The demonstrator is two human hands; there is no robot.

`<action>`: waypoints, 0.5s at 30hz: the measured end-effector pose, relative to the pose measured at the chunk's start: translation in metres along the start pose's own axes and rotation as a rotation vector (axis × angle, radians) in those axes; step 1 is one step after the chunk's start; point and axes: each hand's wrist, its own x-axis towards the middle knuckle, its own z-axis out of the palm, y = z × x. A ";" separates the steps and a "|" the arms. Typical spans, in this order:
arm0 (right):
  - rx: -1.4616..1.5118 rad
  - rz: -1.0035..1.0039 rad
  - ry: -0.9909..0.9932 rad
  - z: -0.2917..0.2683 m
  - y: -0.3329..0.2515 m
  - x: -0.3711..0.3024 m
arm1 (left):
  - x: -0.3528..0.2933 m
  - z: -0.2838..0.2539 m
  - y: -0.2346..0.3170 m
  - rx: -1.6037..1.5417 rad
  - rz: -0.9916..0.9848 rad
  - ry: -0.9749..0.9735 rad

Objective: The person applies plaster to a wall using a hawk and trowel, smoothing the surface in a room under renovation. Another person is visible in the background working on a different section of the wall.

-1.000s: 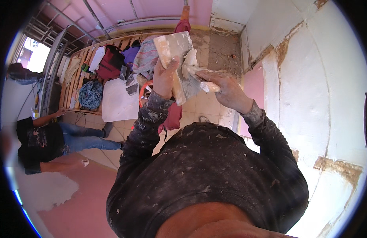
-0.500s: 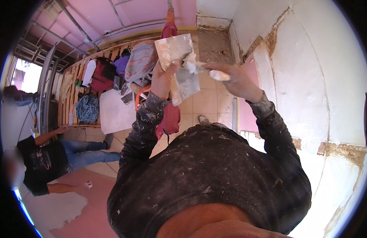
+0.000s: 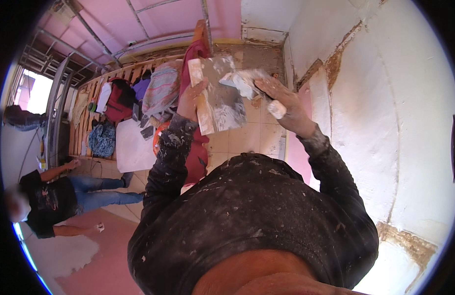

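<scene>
White paste (image 3: 244,87), at the scraper's tip half a second ago, now covers much of its blade. Right hand (image 3: 288,107) grips the scraper (image 3: 276,109) by its handle, blade overlapping the edge of a smeared metal plate (image 3: 221,96). Left hand (image 3: 190,101) clasps the plate along its pale strip, in front of the chest. Beyond, bags (image 3: 162,91) lie on wooden slats (image 3: 79,120); at left, another person (image 3: 52,199) wears blue jeans.

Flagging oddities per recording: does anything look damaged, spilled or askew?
Yes: rough brown strips interrupt the smooth white wall at the right, as if its coating were missing; pale flecks also spot the black long-sleeved top.
</scene>
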 end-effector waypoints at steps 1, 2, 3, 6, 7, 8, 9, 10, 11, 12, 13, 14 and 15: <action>-0.040 -0.028 0.002 0.002 0.013 0.007 | 0.011 0.003 -0.008 -0.076 -0.041 -0.005; -0.082 -0.059 0.003 0.006 0.036 0.012 | 0.026 0.008 -0.018 -0.154 -0.079 -0.012; -0.125 -0.091 0.003 0.007 0.058 0.014 | 0.041 0.013 -0.028 -0.232 -0.117 -0.019; -0.186 -0.072 -0.048 0.004 0.113 0.016 | 0.079 0.017 -0.031 -0.173 -0.136 -0.058; -0.187 -0.061 -0.066 -0.001 0.134 0.019 | 0.099 -0.002 -0.038 -0.144 -0.145 -0.042; -0.294 -0.042 -0.179 0.000 0.151 0.012 | 0.108 -0.029 -0.038 0.115 0.031 -0.026; -0.403 -0.025 -0.297 -0.005 0.178 0.007 | 0.125 -0.056 -0.033 0.369 0.213 -0.016; -0.517 -0.001 -0.416 -0.010 0.206 0.000 | 0.145 -0.070 -0.029 0.617 0.398 -0.018; -0.431 0.154 -0.448 -0.009 0.226 -0.018 | 0.155 -0.041 0.002 0.039 0.060 0.022; -0.332 0.309 -0.470 -0.002 0.240 -0.042 | 0.174 -0.026 0.029 0.028 0.015 0.100; -0.243 0.487 -0.378 0.011 0.259 -0.070 | 0.199 -0.023 0.049 0.019 -0.025 0.175; -0.146 0.658 -0.278 0.025 0.271 -0.095 | 0.226 -0.052 0.062 0.775 0.459 0.008; 0.008 0.908 -0.181 0.036 0.265 -0.111 | 0.258 -0.093 0.059 0.946 0.440 -0.079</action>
